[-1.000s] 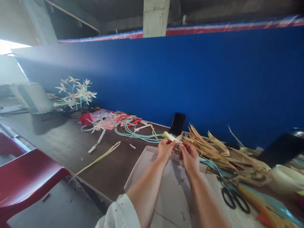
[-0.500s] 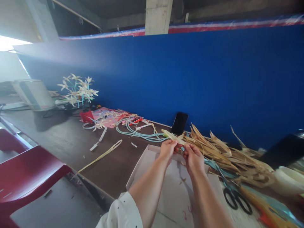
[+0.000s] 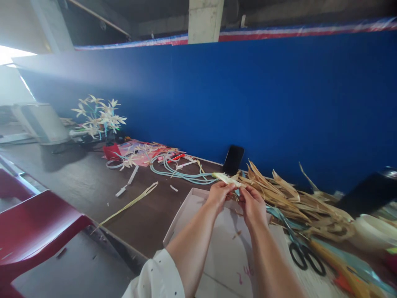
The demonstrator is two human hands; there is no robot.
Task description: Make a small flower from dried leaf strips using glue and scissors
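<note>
My left hand (image 3: 219,194) and my right hand (image 3: 252,204) are raised side by side above a shallow white cardboard box (image 3: 186,213). Both pinch a small folded piece of pale leaf strips (image 3: 227,179), whose tip pokes out to the left above my left thumb. Fingers of both hands are closed round it. A pile of dried tan leaves (image 3: 288,198) lies just beyond my right hand.
Black-handled scissors (image 3: 305,258) lie right of the box. A dark phone (image 3: 233,160) leans on the blue wall (image 3: 279,103). Teal cords (image 3: 180,174), loose strips (image 3: 130,203), a bunch of leaf flowers (image 3: 99,116) and a red chair (image 3: 34,231) are to the left.
Both hands have stayed together on the leaf piece, shifting only slightly. The view has drifted a little.
</note>
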